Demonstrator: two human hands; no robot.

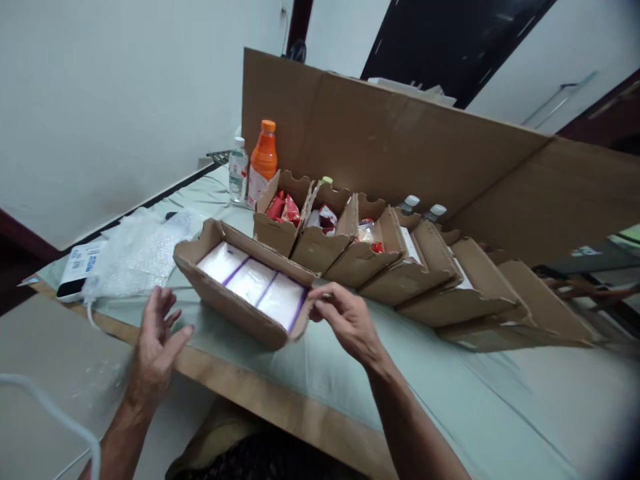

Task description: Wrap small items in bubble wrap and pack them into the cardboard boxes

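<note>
An open brown cardboard tray (227, 303) lies near the table's front edge, holding three white packets with purple edges (253, 281) side by side. My right hand (345, 320) pinches the tray's right corner flap, fingers closed on the cardboard. My left hand (156, 343) hovers just left of the tray with its fingers spread, touching nothing.
Behind the tray runs a row of several cardboard trays (373, 257) with red snack packets and small bottles. An orange bottle (263, 163) and a clear water bottle (238, 170) stand at the back left. Bubble wrap (135, 253) and a phone (77, 270) lie left. A tall cardboard sheet (400, 147) stands behind.
</note>
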